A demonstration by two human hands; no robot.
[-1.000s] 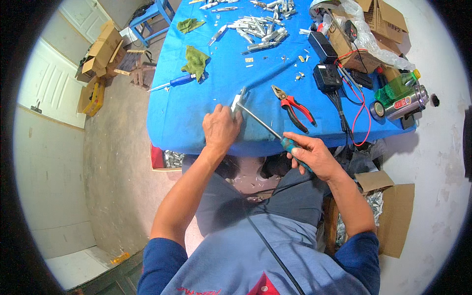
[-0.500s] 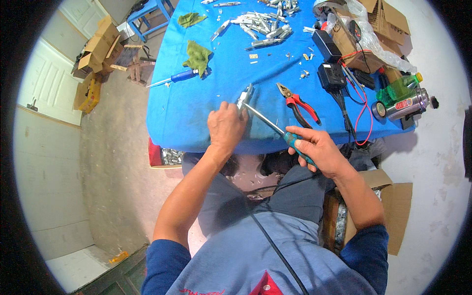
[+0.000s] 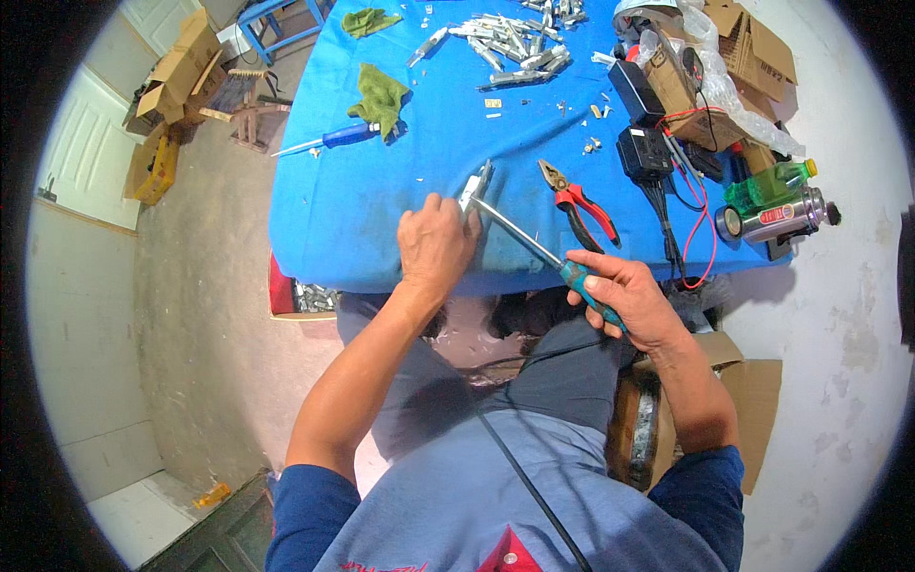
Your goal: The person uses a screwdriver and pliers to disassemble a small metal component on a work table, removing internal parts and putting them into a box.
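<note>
Near the front edge of the blue-covered table, my left hand [image 3: 436, 240] is closed on a small white-and-grey oblong part [image 3: 474, 187], whose far end sticks out beyond the fingers. My right hand [image 3: 624, 297] grips the teal handle of a screwdriver [image 3: 519, 234]. Its shaft slants up and left, and the tip meets the part beside my left fingers. What the part is, I cannot make out. Red-handled pliers [image 3: 579, 204] lie to the right of it with their jaws parted. A blue screwdriver [image 3: 345, 136] rests to the left, against a green cloth [image 3: 380, 99].
Several similar parts lie in a pile [image 3: 519, 48] at the far side. Black power adapters [image 3: 644, 151], a green bottle [image 3: 770, 187] and a steel flask [image 3: 782, 215] stand or lie at the right. Below the table's left corner is a box of metal pieces [image 3: 315, 297].
The whole view has shifted slightly. My right hand and the screwdriver handle sit a little lower and farther right, while the tip stays at the part. My left hand keeps its hold.
</note>
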